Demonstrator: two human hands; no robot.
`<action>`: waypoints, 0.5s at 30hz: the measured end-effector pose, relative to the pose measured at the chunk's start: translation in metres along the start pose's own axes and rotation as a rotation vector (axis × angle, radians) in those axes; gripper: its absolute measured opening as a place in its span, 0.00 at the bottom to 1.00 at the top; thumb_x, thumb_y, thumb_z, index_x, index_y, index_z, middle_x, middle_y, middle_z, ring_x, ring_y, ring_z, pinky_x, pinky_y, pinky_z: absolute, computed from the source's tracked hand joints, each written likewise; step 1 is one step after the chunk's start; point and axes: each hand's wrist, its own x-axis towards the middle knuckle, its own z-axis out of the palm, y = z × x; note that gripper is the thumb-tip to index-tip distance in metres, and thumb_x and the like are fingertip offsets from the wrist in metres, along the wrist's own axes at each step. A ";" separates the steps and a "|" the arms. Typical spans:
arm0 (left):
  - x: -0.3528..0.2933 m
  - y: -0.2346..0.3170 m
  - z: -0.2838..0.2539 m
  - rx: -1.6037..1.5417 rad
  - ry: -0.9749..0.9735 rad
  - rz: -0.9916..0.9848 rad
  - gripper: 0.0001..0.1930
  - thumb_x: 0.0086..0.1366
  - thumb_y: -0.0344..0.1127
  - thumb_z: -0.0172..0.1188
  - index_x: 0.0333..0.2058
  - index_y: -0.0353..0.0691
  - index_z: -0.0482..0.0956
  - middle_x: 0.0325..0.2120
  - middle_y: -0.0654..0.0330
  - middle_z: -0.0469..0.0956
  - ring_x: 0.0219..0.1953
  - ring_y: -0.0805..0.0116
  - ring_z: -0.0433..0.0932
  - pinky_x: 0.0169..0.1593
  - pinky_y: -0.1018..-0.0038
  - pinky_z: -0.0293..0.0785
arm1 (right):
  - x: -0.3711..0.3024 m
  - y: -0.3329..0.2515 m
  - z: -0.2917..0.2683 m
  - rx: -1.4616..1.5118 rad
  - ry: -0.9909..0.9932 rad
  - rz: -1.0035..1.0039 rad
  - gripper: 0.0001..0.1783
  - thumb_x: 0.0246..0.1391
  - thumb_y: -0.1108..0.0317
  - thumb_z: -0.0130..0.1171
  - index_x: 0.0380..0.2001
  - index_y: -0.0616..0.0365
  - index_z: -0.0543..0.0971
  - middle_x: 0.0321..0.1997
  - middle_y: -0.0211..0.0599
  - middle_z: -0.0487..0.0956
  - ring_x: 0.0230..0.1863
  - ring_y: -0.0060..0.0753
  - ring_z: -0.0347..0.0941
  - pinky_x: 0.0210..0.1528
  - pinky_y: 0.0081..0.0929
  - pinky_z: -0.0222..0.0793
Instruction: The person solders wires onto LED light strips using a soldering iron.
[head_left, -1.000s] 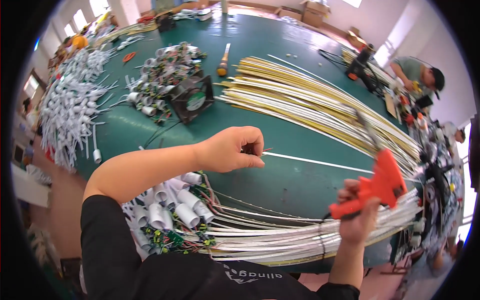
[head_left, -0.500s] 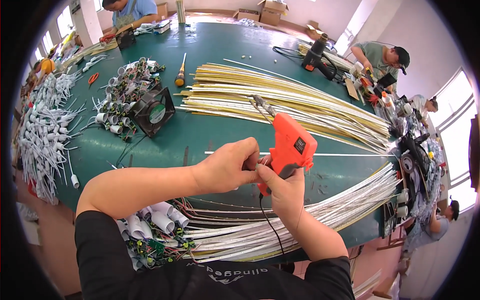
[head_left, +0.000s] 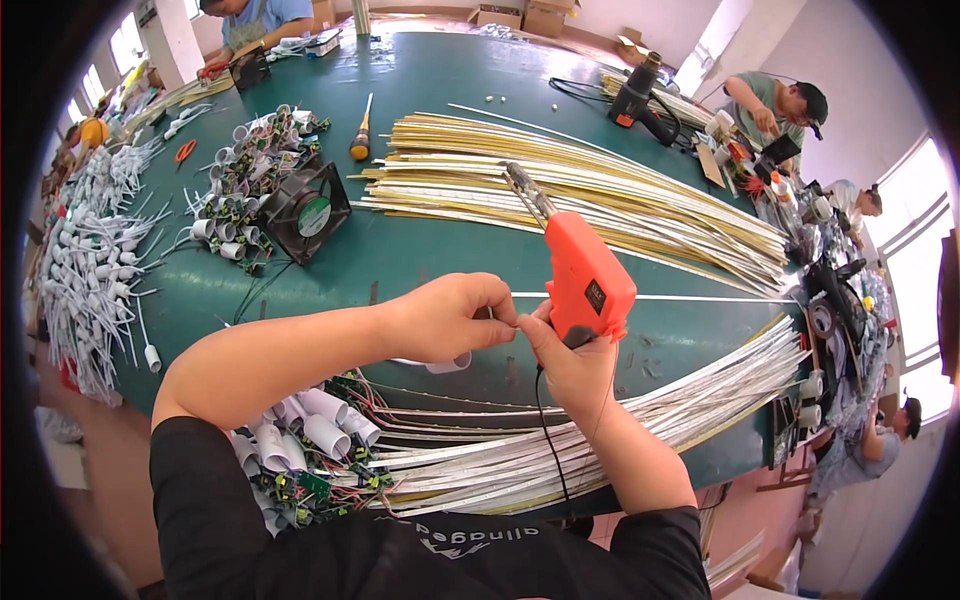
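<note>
My right hand (head_left: 578, 375) is wrapped round the grip of an orange soldering gun (head_left: 592, 280), its metal tip pointing away over the table. A black cord hangs from the grip. Close beside it, my left hand (head_left: 455, 318) is closed in a pinch, fingertips almost meeting my right thumb. What the pinch holds is too small and too covered to make out. Below the left hand a white plastic cylinder (head_left: 450, 364) shows in part. A single white strip (head_left: 680, 298) lies across the table just beyond my hands.
Near me lie white LED strips (head_left: 600, 440) wired to circuit boards in white sleeves (head_left: 327, 436). Farther off are yellow and white strips (head_left: 560, 190), a small fan (head_left: 305, 215), a screwdriver (head_left: 362, 130), orange scissors (head_left: 185, 151) and a heat gun (head_left: 637, 100). Co-workers sit around the green table (head_left: 450, 75).
My left hand has drawn slightly left from the right one. The soldering gun's tip points farther away from me. The white cylinder has come into sight under the left hand.
</note>
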 end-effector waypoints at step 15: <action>-0.012 -0.022 -0.025 -0.697 0.055 0.110 0.04 0.68 0.33 0.53 0.36 0.41 0.72 0.32 0.61 0.77 0.37 0.67 0.79 0.41 0.71 0.75 | 0.001 -0.012 -0.016 0.047 0.105 -0.003 0.20 0.50 0.77 0.62 0.46 0.61 0.69 0.31 0.28 0.74 0.26 0.15 0.68 0.23 0.16 0.65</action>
